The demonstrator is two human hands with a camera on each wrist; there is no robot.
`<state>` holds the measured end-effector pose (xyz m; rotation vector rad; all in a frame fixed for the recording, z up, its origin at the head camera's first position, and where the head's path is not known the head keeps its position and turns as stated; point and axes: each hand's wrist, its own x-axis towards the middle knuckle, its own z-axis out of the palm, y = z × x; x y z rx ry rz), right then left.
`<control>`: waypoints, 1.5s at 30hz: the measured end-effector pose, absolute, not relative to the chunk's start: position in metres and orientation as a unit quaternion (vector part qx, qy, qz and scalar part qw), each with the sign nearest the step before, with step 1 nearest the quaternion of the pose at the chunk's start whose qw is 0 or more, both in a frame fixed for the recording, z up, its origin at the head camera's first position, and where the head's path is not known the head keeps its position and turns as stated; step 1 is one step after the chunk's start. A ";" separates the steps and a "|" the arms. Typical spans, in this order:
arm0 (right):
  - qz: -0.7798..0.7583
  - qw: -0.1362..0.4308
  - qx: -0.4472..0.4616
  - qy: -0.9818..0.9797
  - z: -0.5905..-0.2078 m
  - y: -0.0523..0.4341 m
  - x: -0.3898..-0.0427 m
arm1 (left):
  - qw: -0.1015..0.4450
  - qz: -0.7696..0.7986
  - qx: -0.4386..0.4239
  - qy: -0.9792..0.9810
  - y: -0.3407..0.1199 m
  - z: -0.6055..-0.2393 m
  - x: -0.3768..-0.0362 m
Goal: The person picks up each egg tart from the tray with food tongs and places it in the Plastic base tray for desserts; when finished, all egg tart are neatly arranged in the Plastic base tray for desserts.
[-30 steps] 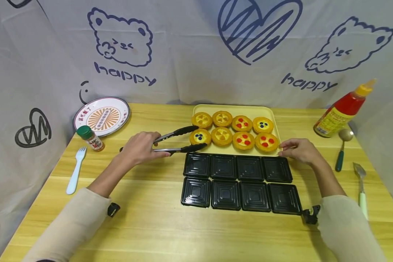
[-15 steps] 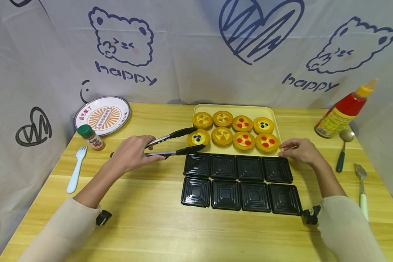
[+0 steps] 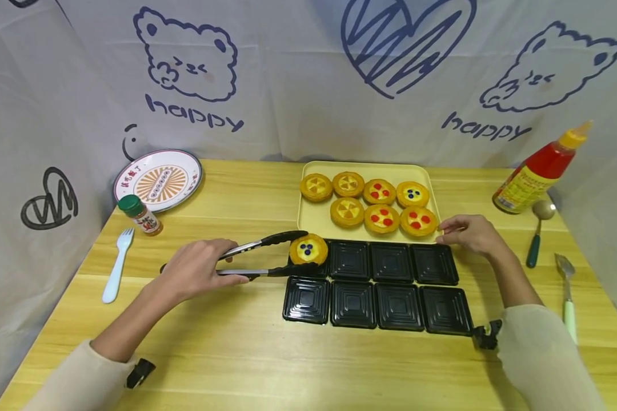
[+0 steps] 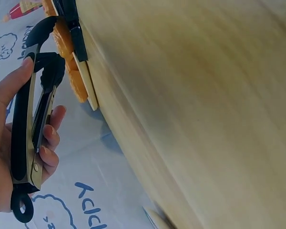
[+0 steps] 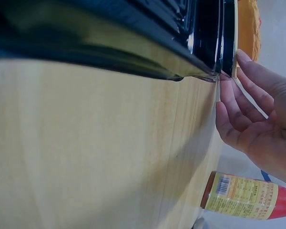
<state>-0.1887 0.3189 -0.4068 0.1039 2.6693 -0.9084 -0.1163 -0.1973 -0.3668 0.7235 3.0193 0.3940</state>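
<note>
My left hand (image 3: 199,266) grips a pair of tongs (image 3: 247,273) with black tips. Between those tips is an egg tart (image 3: 308,249) with blue berries, over the back-left compartment of the black compartment tray. In the left wrist view the thumb presses one arm of the tongs (image 4: 23,124) and the fingers curl round the other. My right hand (image 3: 470,235) pinches the front-right corner of the pale yellow tray (image 3: 311,222), thumb at its edge in the right wrist view. Several tarts (image 3: 382,219) with red or yellow toppings, and one with blue, sit on that tray.
The black compartment tray (image 3: 353,305) lies right in front of the yellow one. At left are a plate (image 3: 164,181), a green-capped shaker (image 3: 140,214) and a pale blue fork (image 3: 118,265). To the right stand a red sauce bottle (image 3: 540,171), a spoon (image 3: 537,234) and a green-handled fork (image 3: 568,297).
The tongs closed in on the front-left blueberry tart, lifted it off the yellow tray and brought it toward the person, over the black tray. My right hand stayed at the corner.
</note>
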 end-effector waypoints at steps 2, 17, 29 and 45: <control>-0.318 0.158 0.035 0.934 -0.407 0.319 -0.189 | 0.007 0.126 0.228 0.965 -0.197 -0.368 -0.115; -0.309 0.158 0.028 0.938 -0.410 0.320 -0.190 | 0.043 0.129 0.239 0.962 -0.193 -0.352 -0.126; -0.301 0.155 0.026 0.941 -0.409 0.321 -0.188 | 0.052 0.125 0.255 0.957 -0.146 -0.348 -0.172; -0.298 0.157 0.018 0.941 -0.407 0.320 -0.190 | 0.055 0.024 0.237 0.970 -0.104 -0.354 -0.199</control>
